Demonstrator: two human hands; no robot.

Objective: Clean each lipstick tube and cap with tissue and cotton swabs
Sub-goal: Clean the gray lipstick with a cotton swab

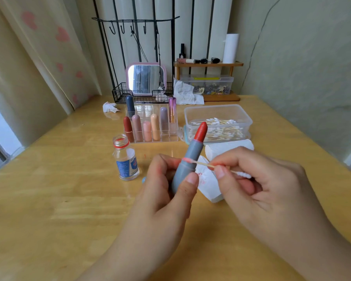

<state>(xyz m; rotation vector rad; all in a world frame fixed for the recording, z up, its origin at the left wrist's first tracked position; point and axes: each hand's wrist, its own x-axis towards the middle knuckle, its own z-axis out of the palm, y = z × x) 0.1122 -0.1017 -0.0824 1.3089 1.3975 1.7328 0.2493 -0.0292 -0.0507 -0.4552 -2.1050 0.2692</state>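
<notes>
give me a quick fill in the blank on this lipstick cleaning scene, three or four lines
1. The left hand grips a grey lipstick tube whose bullet is ____ in colour.
2. The right hand pinches a cotton ____ against the tube.
3. The small glass bottle by the left hand has no ____ on it.
4. Spare swabs lie in a clear plastic ____ behind the tube.

Missing words: red; swab; cap; box

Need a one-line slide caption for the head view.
Left hand grips an open grey lipstick tube while right hand pinches a cotton swab, its pink-stained tip against the tube's seam.
</notes>
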